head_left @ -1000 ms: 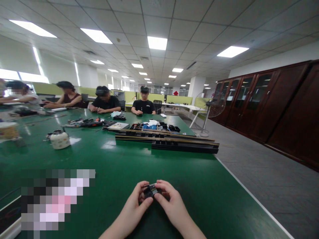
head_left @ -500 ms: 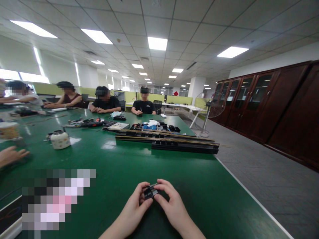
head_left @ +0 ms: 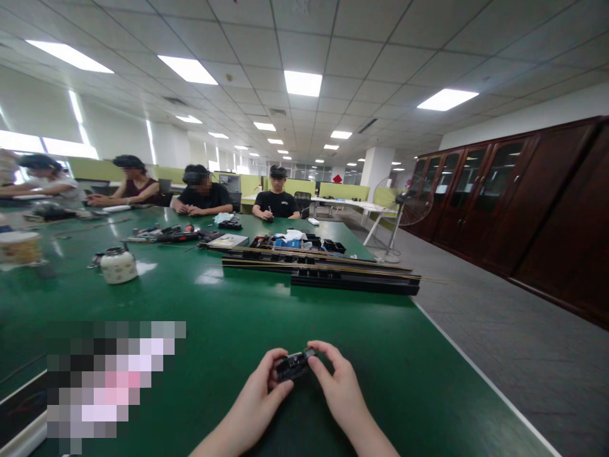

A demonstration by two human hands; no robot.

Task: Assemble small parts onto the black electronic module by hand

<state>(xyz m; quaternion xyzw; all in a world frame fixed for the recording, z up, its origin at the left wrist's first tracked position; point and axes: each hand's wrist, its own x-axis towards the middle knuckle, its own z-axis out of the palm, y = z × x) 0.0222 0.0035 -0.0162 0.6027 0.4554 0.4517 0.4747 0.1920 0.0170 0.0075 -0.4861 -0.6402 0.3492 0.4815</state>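
Observation:
Low over the green table [head_left: 228, 355], a small black plastic part [head_left: 294, 367] with open compartments is held between my hands. My left hand [head_left: 266, 384] is closed round its left end, thumb below and fingers behind. At its upper right corner, the thumb and index finger of my right hand [head_left: 335, 374] pinch a small greyish piece [head_left: 310, 353]. Whether that piece is joined to the black part I cannot tell. The part is tilted, its right end higher.
Long black rails [head_left: 354, 282] with thin brass-coloured rods lie across the table beyond my hands. A cream jar [head_left: 118, 265] stands to the left. Behind the rails are boxes of parts [head_left: 295, 241] and tools [head_left: 176, 235]. Several people sit around the far side.
My right hand has shifted slightly right and up, from the middle of the black part to its upper right corner. More of the part shows. Another person's hand at the left edge has gone.

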